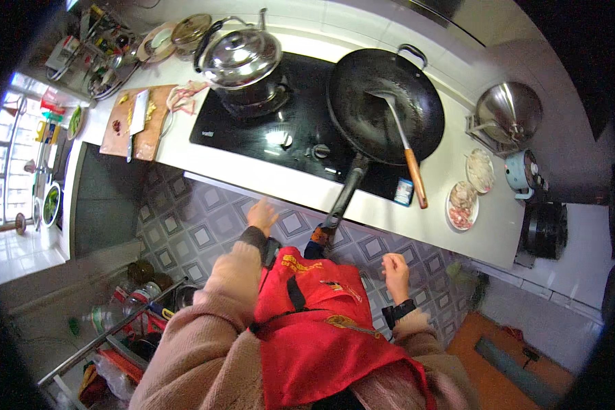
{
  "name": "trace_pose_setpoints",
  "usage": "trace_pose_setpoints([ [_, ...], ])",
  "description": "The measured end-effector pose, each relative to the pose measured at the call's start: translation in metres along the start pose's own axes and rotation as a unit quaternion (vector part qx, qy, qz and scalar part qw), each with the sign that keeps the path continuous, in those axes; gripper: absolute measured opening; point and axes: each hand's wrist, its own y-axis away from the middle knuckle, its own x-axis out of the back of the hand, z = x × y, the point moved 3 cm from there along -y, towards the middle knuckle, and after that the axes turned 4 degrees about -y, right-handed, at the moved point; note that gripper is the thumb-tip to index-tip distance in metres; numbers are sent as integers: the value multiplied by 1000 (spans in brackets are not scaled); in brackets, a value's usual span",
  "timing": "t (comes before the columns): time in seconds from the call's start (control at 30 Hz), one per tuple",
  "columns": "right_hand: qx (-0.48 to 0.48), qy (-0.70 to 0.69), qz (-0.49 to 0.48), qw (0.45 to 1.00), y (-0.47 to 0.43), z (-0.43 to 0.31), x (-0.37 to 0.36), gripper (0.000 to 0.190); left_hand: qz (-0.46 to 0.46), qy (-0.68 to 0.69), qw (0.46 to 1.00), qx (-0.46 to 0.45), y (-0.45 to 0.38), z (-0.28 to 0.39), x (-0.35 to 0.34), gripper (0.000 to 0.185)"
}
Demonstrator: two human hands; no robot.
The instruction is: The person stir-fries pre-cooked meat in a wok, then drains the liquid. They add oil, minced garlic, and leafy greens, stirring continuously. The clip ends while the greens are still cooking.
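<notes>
My left hand (262, 214) hangs before the counter's front edge, slightly blurred, fingers apart and holding nothing. Further right, my right hand (395, 271) is loosely curled in front of the counter, with no object visible in it. A black wok (359, 107) sits on the right side of a black glass gas hob (251, 146), its long handle (346, 195) reaching past the counter edge towards me. Inside the wok rests the metal head of a turner, and its wooden handle (415, 179) leans out over the rim. On the hob's left burner stands a steel kettle (242, 59).
At left, a cleaver (139, 113) lies on a wooden cutting board (118, 143) among chopped pieces, beside a crumpled cloth (184, 96). Plates of raw meat (461, 218) and pale shreds (479, 171) sit right of the wok. A rack (102, 335) with bottles stands lower left.
</notes>
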Motion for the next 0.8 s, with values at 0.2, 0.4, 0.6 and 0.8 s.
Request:
trace_pose_setpoints([
  [0.2,42,80,-102,991,34,-29,-50,19,-46,-7,999,12,-35,-8,-5,30],
  [0.4,56,159,-166,972,66,-66,-105,19,-81,-30,994,67,-46,-7,-6,29],
  [0.6,-2,154,-144,978,99,-78,-138,18,-91,-63,992,61,-54,-9,-6,33],
  [0.8,39,63,5,997,73,-136,-116,18,-208,-87,966,127,-14,-4,4,40],
])
